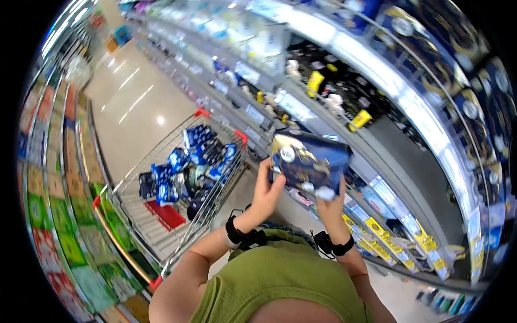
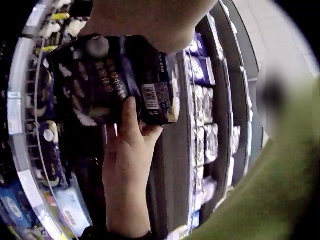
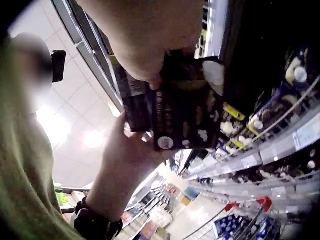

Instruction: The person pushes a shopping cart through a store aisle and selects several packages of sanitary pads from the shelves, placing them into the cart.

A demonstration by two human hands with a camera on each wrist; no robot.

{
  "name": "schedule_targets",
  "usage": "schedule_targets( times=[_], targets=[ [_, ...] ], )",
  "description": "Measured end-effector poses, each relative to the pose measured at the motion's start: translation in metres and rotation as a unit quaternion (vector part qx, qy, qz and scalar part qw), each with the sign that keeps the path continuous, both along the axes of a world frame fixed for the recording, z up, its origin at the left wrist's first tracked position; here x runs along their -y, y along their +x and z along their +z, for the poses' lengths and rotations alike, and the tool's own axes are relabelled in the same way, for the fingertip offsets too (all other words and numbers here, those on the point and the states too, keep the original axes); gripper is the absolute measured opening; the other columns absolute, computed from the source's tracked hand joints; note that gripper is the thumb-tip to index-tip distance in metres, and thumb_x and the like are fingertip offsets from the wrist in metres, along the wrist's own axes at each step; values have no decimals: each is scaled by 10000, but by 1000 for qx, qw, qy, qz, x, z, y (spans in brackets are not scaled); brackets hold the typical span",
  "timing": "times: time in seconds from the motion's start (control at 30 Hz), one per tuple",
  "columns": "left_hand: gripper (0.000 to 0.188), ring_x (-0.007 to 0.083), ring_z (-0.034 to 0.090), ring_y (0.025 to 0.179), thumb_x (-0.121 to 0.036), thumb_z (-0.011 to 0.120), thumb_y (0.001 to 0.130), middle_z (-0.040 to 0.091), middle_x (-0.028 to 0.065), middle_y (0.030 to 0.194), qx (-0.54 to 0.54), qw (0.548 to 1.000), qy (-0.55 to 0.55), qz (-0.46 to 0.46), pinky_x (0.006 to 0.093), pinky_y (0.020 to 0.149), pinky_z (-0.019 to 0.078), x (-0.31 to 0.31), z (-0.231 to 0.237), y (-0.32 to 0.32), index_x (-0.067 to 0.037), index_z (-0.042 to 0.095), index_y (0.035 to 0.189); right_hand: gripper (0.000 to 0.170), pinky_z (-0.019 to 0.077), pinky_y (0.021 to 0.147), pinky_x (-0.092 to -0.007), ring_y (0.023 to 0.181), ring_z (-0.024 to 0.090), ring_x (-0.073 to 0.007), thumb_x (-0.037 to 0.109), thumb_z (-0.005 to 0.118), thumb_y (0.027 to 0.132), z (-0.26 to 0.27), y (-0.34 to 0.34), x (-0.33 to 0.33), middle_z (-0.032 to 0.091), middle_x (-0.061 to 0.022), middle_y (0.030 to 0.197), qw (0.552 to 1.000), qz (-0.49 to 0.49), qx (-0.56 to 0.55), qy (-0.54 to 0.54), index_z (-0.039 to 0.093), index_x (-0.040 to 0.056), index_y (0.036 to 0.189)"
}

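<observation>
Both hands hold a dark navy packet (image 1: 309,161) with gold and white printing in front of the shelves. At one end my left hand (image 1: 267,191) grips it, thumb over the near face. The opposite end is pinched by my right hand (image 1: 331,209), its thumb along the edge. A barcode on the side of the packet (image 2: 150,96) shows in the left wrist view, close to the right thumb. Seen from the right wrist, the left hand (image 3: 132,150) supports the packet's lower edge.
To the left stands a wire shopping cart (image 1: 126,185) with several blue and dark packs and a red flap (image 1: 164,215). Shelves with pale price rails (image 1: 377,81) curve along the right. Green and red boxes (image 1: 64,215) line the far left aisle.
</observation>
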State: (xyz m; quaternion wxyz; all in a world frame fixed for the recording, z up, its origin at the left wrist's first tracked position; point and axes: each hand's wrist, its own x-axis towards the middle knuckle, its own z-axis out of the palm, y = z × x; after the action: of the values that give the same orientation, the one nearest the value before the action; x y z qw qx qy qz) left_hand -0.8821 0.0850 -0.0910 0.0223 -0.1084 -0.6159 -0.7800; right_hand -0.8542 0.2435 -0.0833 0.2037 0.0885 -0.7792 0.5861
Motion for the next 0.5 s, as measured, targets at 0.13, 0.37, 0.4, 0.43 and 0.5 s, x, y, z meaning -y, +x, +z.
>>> schedule_targets(
  times=[0.13,0.37,0.4,0.43,0.5],
  targets=[
    [251,65,394,819,-218,430,866,448,8,873,140,987,30,73,199,751,332,51,-51,-3,-31,395,1030,709,387,821,-311,1012,479,-263,27,593,712,-39,-27,44,432,-195,1152,978,47,116,165,173,47,1283],
    [603,115,436,842,-382,479,819,434,41,1032,395,900,13,186,304,707,399,135,-112,36,-80,210,1266,723,422,737,-400,980,472,-364,128,591,737,-76,-65,133,438,-224,1132,906,249,247,235,142,146,1303],
    [546,97,445,819,-352,487,822,442,31,1053,377,905,3,198,281,685,397,150,-135,41,-84,252,1235,730,424,715,-404,946,492,-366,144,592,738,-85,-71,147,470,-230,1087,921,261,178,229,134,143,1306],
    [510,89,446,802,-336,486,825,449,23,1032,369,901,7,228,267,666,394,162,-140,41,-84,274,1214,727,424,712,-406,935,497,-366,148,589,740,-92,-78,164,476,-231,1076,915,283,178,225,133,142,1306],
    [428,71,435,739,-291,474,839,473,4,942,331,890,16,312,217,587,375,185,-168,40,-75,320,1174,717,422,712,-412,910,502,-373,157,580,747,-100,-93,196,476,-245,1064,898,337,191,208,131,140,1307]
  ],
)
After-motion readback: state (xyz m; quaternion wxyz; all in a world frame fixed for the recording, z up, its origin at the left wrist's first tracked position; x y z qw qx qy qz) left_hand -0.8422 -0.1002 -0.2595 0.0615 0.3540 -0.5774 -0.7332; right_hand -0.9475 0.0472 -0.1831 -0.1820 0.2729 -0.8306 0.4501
